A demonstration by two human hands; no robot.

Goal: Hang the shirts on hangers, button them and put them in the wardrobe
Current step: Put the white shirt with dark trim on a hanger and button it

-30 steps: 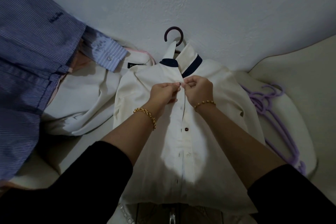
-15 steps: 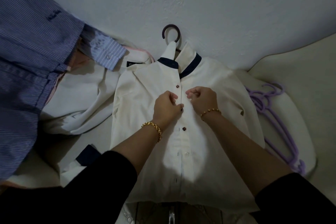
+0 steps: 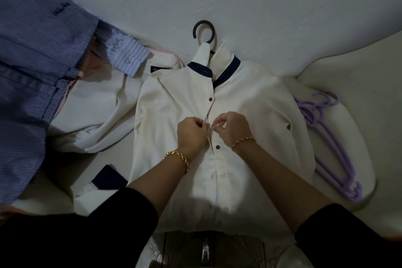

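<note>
At ctr a cream shirt (image 3: 256, 98) is laid flat on a dark hanger (image 3: 203, 22), hook at far side by the wall (image 3: 272, 2). Placket edge is pinched by the left hand (image 3: 191, 135), btn side by the right hand (image 3: 232, 128) — both mid-chest, close together. At right, purple hangers (image 3: 332, 150) are seen; at left, a striped shirt (image 3: 32, 72).

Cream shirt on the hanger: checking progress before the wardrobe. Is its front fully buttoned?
The cream shirt is partly buttoned: top button fastened, left hand and right hand pinch the placket at the next, lower button sits undone.
</note>
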